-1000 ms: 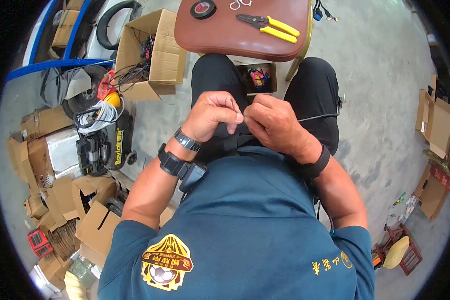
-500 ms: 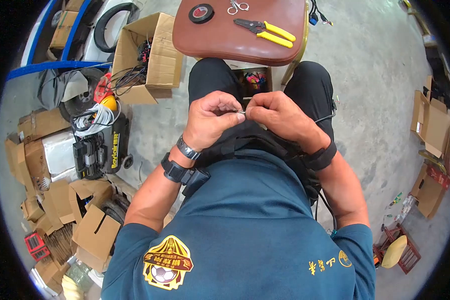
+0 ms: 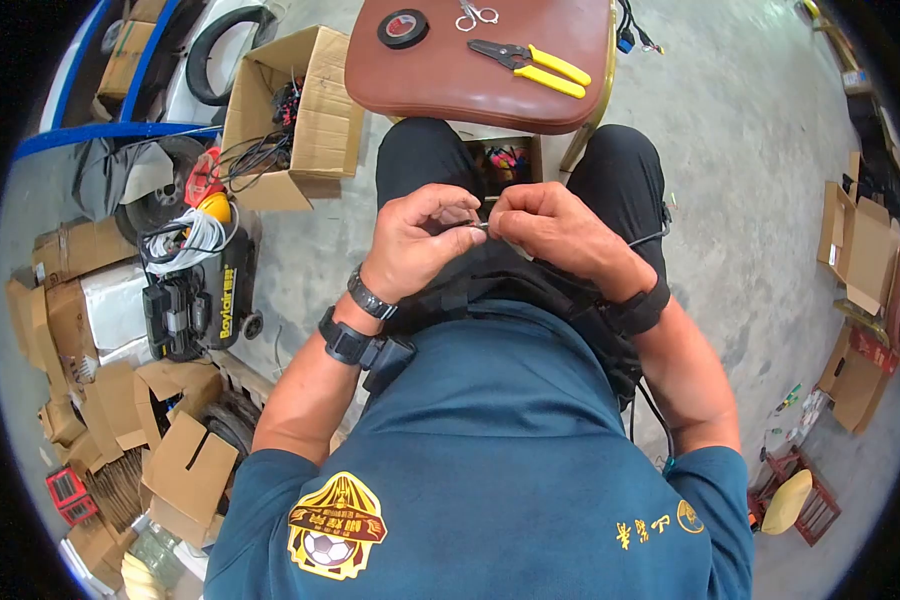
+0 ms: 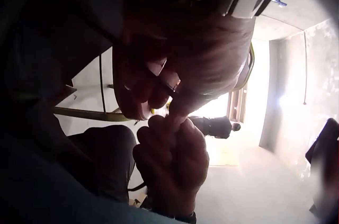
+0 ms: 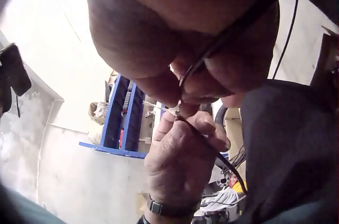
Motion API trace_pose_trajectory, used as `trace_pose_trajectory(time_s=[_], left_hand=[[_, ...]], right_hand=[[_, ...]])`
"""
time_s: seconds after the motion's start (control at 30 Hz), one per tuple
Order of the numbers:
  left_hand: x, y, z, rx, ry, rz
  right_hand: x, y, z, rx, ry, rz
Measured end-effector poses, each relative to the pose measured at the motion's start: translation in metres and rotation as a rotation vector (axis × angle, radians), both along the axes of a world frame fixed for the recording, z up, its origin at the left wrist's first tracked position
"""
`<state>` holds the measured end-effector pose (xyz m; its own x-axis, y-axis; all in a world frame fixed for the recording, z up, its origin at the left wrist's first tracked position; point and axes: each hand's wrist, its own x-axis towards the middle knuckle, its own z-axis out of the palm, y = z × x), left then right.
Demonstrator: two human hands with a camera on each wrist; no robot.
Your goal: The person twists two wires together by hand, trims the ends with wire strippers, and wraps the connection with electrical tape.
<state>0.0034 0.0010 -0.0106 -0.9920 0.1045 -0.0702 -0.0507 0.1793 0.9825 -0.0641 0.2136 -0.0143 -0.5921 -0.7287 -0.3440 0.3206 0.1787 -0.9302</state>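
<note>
The left hand (image 3: 417,240) pinches one black cable (image 5: 214,150), and the right hand (image 3: 555,235) grips a second cable (image 5: 233,41); the two meet between the hands in one frayed tuft of pale bare strands (image 5: 175,110), over the black trousers (image 3: 622,165) of one seated person (image 3: 490,410). One metal-link watch (image 3: 370,293) circles the left wrist. In front, one smooth brown seat (image 3: 440,92) with rounded corners carries three items: one black roll of tape (image 3: 385,30), one pair of metal scissors (image 3: 472,14) and one pair of yellow-handled wire strippers (image 3: 545,76). Below sits one small box (image 3: 536,162) of brightly coloured pieces (image 3: 507,160). At left, one open cardboard box (image 3: 325,110) stands near one black compressor (image 3: 232,305), its yellow lettering apparently reading "Boylair." The dark teal shirt (image 3: 510,500) bears one football crest (image 3: 337,527) and, opposite, small gold characters (image 3: 638,537), not clearly legible.
</note>
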Motion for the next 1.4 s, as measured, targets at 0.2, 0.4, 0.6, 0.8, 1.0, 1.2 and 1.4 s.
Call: trace_pose_trajectory(time_s=[0.2, 0.4, 0.6, 0.8, 1.0, 1.2, 1.4], left_hand=[[0.003, -0.023, -0.009, 0.122, -0.256, -0.076], [0.003, -0.022, -0.006, 0.15, -0.263, -0.074], [0.0, -0.027, -0.005, 0.203, -0.377, -0.107], [-0.002, -0.029, -0.003, 0.181, -0.416, -0.186], [0.001, -0.027, -0.007, 0.233, -0.343, -0.184], [0.003, -0.02, 0.007, 0.003, -0.183, -0.219], [0.005, -0.023, -0.001, 0.074, -0.245, -0.166]], right_hand=[[0.001, -0.001, 0.005, 0.045, 0.09, 0.008], [0.001, -0.007, 0.009, 0.018, 0.213, 0.038], [0.005, -0.01, 0.007, -0.016, 0.219, 0.036], [0.007, -0.011, 0.002, 0.007, 0.188, 0.061], [0.004, -0.01, 0.009, 0.018, -0.054, 0.058], [0.001, -0.01, -0.004, -0.061, -0.305, 0.071], [0.002, -0.011, -0.002, -0.025, -0.151, 0.07]])
